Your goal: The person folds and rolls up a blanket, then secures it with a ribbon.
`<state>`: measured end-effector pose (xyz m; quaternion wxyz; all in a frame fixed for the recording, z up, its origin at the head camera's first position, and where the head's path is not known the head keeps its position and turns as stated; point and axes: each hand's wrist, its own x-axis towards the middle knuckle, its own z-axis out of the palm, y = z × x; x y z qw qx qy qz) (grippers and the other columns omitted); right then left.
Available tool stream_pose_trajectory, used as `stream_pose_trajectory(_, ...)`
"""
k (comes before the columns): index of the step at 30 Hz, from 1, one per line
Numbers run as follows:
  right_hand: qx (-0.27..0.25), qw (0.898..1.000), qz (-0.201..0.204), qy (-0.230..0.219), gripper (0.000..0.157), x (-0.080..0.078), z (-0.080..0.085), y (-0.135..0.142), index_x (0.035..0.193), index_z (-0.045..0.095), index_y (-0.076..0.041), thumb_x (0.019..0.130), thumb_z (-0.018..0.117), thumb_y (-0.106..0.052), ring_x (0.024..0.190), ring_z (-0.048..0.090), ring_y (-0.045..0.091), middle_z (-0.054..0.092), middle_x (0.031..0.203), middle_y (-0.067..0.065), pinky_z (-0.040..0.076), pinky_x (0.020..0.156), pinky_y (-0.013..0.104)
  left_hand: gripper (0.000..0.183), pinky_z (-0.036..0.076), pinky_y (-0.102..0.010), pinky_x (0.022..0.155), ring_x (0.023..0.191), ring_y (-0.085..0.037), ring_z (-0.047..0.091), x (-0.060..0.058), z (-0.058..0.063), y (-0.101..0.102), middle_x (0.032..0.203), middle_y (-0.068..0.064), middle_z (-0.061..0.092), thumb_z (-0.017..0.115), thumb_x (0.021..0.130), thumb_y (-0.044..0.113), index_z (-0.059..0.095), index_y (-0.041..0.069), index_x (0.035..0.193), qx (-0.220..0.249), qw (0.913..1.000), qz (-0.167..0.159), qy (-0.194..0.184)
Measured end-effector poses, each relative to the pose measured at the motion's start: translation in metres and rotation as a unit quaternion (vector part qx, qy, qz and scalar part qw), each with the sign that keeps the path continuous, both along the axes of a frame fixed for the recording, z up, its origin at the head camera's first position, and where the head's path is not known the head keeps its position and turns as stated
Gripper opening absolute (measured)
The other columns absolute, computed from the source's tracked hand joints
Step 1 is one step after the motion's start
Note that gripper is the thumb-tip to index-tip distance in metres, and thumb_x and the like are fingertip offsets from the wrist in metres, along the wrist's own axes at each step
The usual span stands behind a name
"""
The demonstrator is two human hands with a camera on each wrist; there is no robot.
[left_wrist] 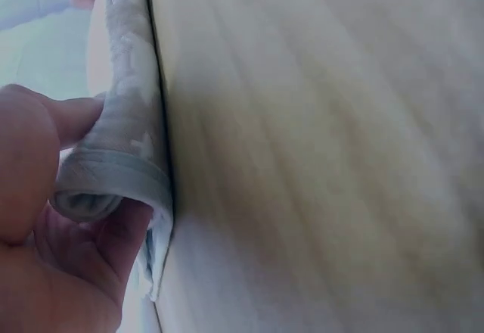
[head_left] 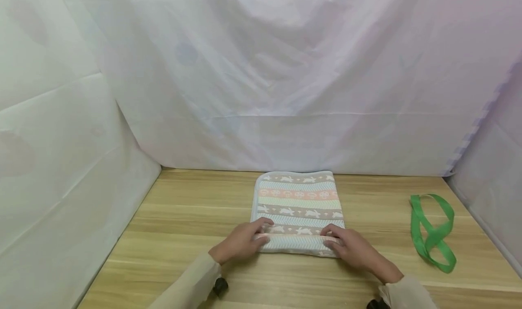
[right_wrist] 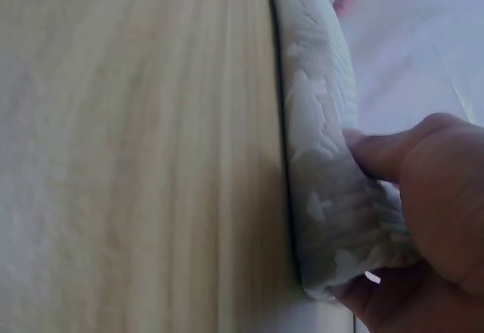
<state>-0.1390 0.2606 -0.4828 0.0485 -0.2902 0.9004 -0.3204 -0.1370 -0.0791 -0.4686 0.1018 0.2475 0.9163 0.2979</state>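
A folded cloth [head_left: 299, 200] with striped bands of white rabbits and flowers lies flat on the wooden table, its near edge rolled over. At the roll's left end, my left hand [head_left: 242, 241] pinches it between thumb and fingers. My right hand [head_left: 352, 248] grips the right end the same way. In the left wrist view, the rolled end [left_wrist: 113, 174] shows a curled layer and a pale border, with the thumb on top and fingers tucked at its end. The right wrist view has the thumb [right_wrist: 386, 151] pressing the rolled cloth [right_wrist: 318, 159], fingers partly hidden beneath.
A green ribbon [head_left: 434, 236] lies in a loop on the right part of the wooden table [head_left: 183, 209]. White sheets [head_left: 285, 73] hang behind the table and at both sides. The cloth's far edge reaches close to the back sheet.
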Motion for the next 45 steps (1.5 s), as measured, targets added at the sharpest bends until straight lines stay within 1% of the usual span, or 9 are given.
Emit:
stream_pose_trajectory(2,0.008,1.0,-0.008,0.013,0.016,0.001,0.0,-0.002,0.112,0.063,-0.02,0.096,0.065,-0.016,0.098,0.067,0.015,0.072,0.107,-0.002,0.055,0.08,0.038,0.039,0.051,-0.032,0.08,0.086,-0.009,0.062,-0.002,0.001,0.0,0.095,0.003,0.069,0.065,0.097,0.028,0.054,0.02,0.133,0.012,0.9997,0.018,-0.012)
stream_pose_trajectory(7,0.012,0.999,-0.034,0.04,0.022,0.003,0.001,-0.007,0.111,0.063,-0.014,0.09,0.071,-0.013,0.091,0.067,0.018,0.07,0.099,-0.001,0.056,0.076,0.037,0.04,0.05,-0.033,0.079,0.083,-0.008,0.059,-0.006,0.004,0.001,0.089,0.004,0.067,0.07,0.094,0.028,0.056,0.017,0.13,0.028,0.9978,0.044,-0.04)
stream_pose_trajectory(16,-0.003,0.998,-0.033,0.046,0.023,-0.001,0.001,-0.007,0.109,0.065,-0.011,0.088,0.074,-0.012,0.084,0.061,0.009,0.063,0.093,-0.007,0.052,0.07,0.029,0.038,0.051,-0.043,0.087,0.1,-0.019,0.063,-0.009,0.006,0.004,0.102,-0.005,0.069,0.071,0.093,0.027,0.058,0.019,0.128,0.04,0.9925,0.081,-0.083)
stream_pose_trajectory(22,-0.007,0.998,-0.032,0.047,0.021,0.0,0.001,-0.007,0.106,0.066,-0.012,0.087,0.075,-0.011,0.085,0.062,0.012,0.064,0.094,-0.006,0.053,0.071,0.029,0.037,0.051,-0.046,0.089,0.105,-0.024,0.064,-0.009,0.004,0.005,0.109,-0.01,0.07,0.072,0.092,0.026,0.059,0.019,0.126,0.046,0.9918,0.086,-0.083)
stream_pose_trajectory(30,-0.008,0.998,-0.033,0.06,0.019,0.001,-0.002,-0.008,0.104,0.067,-0.013,0.087,0.075,-0.011,0.086,0.064,0.013,0.065,0.097,-0.006,0.054,0.072,0.03,0.033,0.052,-0.043,0.085,0.099,-0.021,0.064,-0.008,0.002,0.005,0.103,-0.005,0.07,0.073,0.091,0.027,0.062,0.02,0.122,0.044,0.9925,0.089,-0.071)
stream_pose_trajectory(36,-0.011,0.997,-0.04,0.066,0.021,0.003,-0.001,-0.008,0.105,0.067,-0.013,0.086,0.075,-0.01,0.087,0.065,0.015,0.066,0.097,-0.005,0.054,0.073,0.03,0.035,0.052,-0.046,0.087,0.105,-0.027,0.065,-0.007,0.004,0.006,0.11,-0.013,0.07,0.073,0.091,0.026,0.061,0.018,0.122,0.045,0.9925,0.093,-0.065)
stream_pose_trajectory(39,-0.011,0.997,-0.041,0.072,0.021,0.004,-0.002,-0.009,0.105,0.067,-0.013,0.086,0.076,-0.01,0.088,0.066,0.016,0.066,0.098,-0.004,0.055,0.073,0.031,0.036,0.053,-0.043,0.083,0.099,-0.023,0.065,-0.006,0.005,0.007,0.105,-0.011,0.071,0.074,0.09,0.025,0.061,0.017,0.122,0.037,0.9932,0.096,-0.055)
stream_pose_trajectory(42,-0.001,0.996,-0.039,0.084,0.021,0.005,-0.002,-0.01,0.104,0.067,-0.013,0.086,0.076,-0.009,0.088,0.066,0.016,0.066,0.097,-0.004,0.056,0.074,0.032,0.034,0.053,-0.035,0.077,0.089,-0.018,0.066,-0.005,0.005,0.009,0.096,-0.007,0.072,0.075,0.089,0.023,0.063,0.014,0.118,0.021,0.9955,0.091,-0.018)
stream_pose_trajectory(45,0.025,0.993,-0.038,0.106,0.022,0.006,-0.001,-0.011,0.105,0.067,-0.013,0.086,0.076,-0.009,0.086,0.065,0.012,0.064,0.096,-0.006,0.056,0.074,0.031,0.029,0.053,-0.03,0.073,0.083,-0.014,0.067,-0.003,0.005,0.013,0.091,-0.006,0.074,0.077,0.087,0.021,0.065,0.011,0.112,0.003,0.996,0.078,0.044)
